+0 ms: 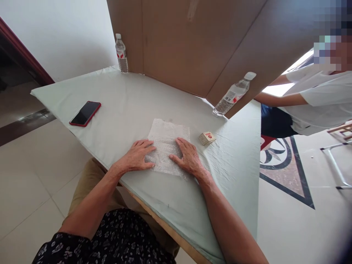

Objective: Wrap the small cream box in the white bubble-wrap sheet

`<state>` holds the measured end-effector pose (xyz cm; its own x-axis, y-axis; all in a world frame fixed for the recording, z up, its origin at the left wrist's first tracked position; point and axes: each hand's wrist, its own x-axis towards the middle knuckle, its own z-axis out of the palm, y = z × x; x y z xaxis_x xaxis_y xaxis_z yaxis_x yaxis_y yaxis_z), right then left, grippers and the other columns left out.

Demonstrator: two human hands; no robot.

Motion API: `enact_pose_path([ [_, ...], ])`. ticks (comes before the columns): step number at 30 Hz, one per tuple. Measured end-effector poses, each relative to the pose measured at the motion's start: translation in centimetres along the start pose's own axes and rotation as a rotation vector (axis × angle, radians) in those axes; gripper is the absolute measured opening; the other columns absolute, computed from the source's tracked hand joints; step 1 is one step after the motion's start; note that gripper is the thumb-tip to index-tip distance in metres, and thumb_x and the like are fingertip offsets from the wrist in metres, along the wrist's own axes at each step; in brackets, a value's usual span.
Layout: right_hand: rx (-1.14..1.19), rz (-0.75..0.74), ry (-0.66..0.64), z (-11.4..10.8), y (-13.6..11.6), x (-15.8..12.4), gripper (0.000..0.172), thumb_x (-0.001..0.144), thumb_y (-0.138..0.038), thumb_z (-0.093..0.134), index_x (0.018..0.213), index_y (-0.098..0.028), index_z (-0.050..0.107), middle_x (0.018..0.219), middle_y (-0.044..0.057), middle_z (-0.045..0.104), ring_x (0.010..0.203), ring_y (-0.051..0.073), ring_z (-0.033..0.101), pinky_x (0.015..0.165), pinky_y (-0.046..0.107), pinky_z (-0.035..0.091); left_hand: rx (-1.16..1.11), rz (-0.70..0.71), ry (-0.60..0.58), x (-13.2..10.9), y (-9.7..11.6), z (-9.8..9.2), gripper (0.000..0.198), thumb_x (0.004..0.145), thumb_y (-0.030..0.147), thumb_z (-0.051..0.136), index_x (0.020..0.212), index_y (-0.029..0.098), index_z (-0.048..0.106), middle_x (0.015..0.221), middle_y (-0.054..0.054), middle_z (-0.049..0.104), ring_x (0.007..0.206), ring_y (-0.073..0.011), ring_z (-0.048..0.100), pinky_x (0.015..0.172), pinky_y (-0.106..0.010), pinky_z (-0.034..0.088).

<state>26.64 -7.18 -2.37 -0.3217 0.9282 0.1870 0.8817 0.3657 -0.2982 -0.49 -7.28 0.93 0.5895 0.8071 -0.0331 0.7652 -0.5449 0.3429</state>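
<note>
White wall (pixel 74 33), dark red frame (pixel 27 54), pale tiled floor (pixel 27 183) with dark-bordered inlay (pixel 293 181)

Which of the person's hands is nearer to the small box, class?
Right. The right hand rests on the translucent sheet, close beside the small box; the left hand lies farther off, at the sheet's opposite edge.

Bubble-wrap sheet (pixel 165 143): see-through, whitish plastic, roughly four-sided
Bubbled surface: grainy, glinting most in its lower half, smoother and paler toward the top; one layer or more, cannot tell
Sheet's pose: spread out flat, slightly skewed, its top edge sloping down to the right
Left and right edges: partly covered
Sheet's place: centre of the frame, slightly below the middle
</note>
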Motion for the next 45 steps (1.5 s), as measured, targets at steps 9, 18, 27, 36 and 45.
enact_pose_path([
  [9,-0.003,-0.020,0.024,0.3,0.3,0.0,0.070,0.091,-0.057,0.054,0.147,-0.017,0.047,0.154,0.016,0.049,0.142,0.034,0.045,0.115,0.052,0.037,-0.062,-0.025,0.296,0.3,1.4,-1.1,0.032,0.091,0.030,0.061,0.118,0.014,0.067,0.126,-0.014,0.069,0.125,-0.0299,0.059,0.110,-0.050,0.044],
  [18,0.023,-0.022,0.046,0.4,0.2,-0.1,0.068,0.090,-0.057,0.055,0.146,-0.019,0.048,0.152,0.015,0.050,0.142,0.034,0.046,0.115,0.054,0.037,0.007,0.090,0.105,1.3,3.7,0.0,0.029,0.089,0.021,0.064,0.116,0.014,0.067,0.128,-0.013,0.065,0.126,-0.0297,0.057,0.111,-0.047,0.045],
  [27,0.136,-0.009,0.161,0.6,0.9,0.1,0.044,0.097,-0.043,0.047,0.133,-0.020,0.060,0.140,0.014,0.062,0.133,0.029,0.056,0.111,0.052,0.042,0.030,0.075,0.033,1.0,1.9,-0.2,0.036,0.084,0.020,0.064,0.120,0.017,0.067,0.139,-0.012,0.061,0.131,-0.0303,0.055,0.113,-0.050,0.043],
  [36,0.081,0.304,0.801,-1.0,4.1,0.1,0.034,0.083,-0.031,0.059,0.115,-0.021,0.063,0.138,0.014,0.058,0.131,0.033,0.053,0.108,0.060,0.037,-0.097,0.089,0.271,1.6,2.4,1.2,0.034,0.087,0.019,0.060,0.121,0.017,0.066,0.141,-0.015,0.059,0.134,-0.0303,0.053,0.113,-0.051,0.044],
  [45,0.455,0.684,0.666,-0.9,9.5,-0.2,0.080,0.066,-0.052,0.070,0.133,-0.016,0.047,0.132,0.017,0.060,0.121,0.033,0.058,0.107,0.056,0.039,-0.097,0.055,0.230,2.6,1.8,2.7,0.048,0.083,0.030,0.067,0.129,0.017,0.061,0.146,-0.016,0.054,0.144,-0.0348,0.042,0.118,-0.055,0.036],
])
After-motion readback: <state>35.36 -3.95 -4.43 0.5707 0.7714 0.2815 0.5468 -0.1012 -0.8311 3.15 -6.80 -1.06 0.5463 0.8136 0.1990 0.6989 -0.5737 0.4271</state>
